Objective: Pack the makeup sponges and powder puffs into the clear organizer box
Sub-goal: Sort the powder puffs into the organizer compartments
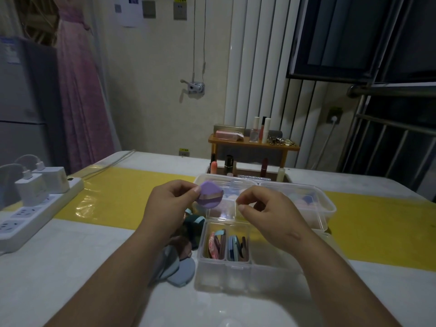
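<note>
The left hand [168, 204] pinches a purple powder puff [209, 194] between the thumb and the fingers and holds it in the air, above the far left corner of the clear organizer box [224, 277]. The right hand [266, 215] is over the middle of the box. Its fingers are curled and the thumb tip is close to the first finger, but I cannot tell if it holds something.

The box stands on the white table [70, 267], just in front of the person, and is divided in small compartments. In one compartment on the left, pink and red puffs [213, 244] stand on their edge. In the compartment beside it on the right are a blue puff [233, 245] and some dark ones. Behind the box is a second clear container [328, 204], and through its wall pale pink and blue sponges [304, 201] show.

On the table, touching the left side of the box, loose puffs lie in a heap: grey-blue round ones [182, 271] and a dark green one [193, 223].

At the left edge is a white power strip [28, 223] with chargers. Far behind is a small wooden shelf [252, 143] with cosmetics.
</note>
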Available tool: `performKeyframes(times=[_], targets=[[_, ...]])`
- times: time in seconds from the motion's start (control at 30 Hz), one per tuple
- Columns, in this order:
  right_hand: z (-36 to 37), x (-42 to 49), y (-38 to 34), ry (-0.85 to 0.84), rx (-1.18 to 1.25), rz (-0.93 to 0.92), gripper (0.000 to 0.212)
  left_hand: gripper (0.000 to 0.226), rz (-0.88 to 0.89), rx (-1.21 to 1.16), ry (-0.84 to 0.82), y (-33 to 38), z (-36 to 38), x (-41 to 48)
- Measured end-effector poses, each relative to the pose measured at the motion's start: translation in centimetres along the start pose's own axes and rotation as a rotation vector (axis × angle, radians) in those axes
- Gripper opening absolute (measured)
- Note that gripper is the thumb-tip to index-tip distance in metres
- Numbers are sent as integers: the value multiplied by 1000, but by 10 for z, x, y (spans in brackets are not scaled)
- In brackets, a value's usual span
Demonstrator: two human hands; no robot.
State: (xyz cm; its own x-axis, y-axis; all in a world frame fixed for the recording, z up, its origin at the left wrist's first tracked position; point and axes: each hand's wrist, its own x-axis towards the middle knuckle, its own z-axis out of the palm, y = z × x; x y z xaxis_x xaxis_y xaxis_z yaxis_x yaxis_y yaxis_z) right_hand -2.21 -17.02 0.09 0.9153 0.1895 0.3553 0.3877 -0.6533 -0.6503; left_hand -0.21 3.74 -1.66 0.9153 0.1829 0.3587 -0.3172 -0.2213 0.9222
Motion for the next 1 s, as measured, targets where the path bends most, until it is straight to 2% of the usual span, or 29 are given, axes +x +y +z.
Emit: performKeyframes(times=[0.3, 0.53, 0.7, 0.83, 1.0], targets=[[-1, -1, -3, -64, 92, 6, 23, 8, -13, -7, -122, 4, 4, -4], [-11, -1, -3, 1, 116, -5, 14, 8, -17, 93, -224, 1, 6, -3], [-18, -1, -1, 18, 159, 19, 17, 21, -42, 234, -314, -4, 5, -2], [-21, -1, 0, 23, 166, 32, 16, 11, -140, 284, -383, -6, 6, -3], [-26, -2, -3, -96, 170, 81, 13, 10, -162, 276, -408, -4, 6, -4]])
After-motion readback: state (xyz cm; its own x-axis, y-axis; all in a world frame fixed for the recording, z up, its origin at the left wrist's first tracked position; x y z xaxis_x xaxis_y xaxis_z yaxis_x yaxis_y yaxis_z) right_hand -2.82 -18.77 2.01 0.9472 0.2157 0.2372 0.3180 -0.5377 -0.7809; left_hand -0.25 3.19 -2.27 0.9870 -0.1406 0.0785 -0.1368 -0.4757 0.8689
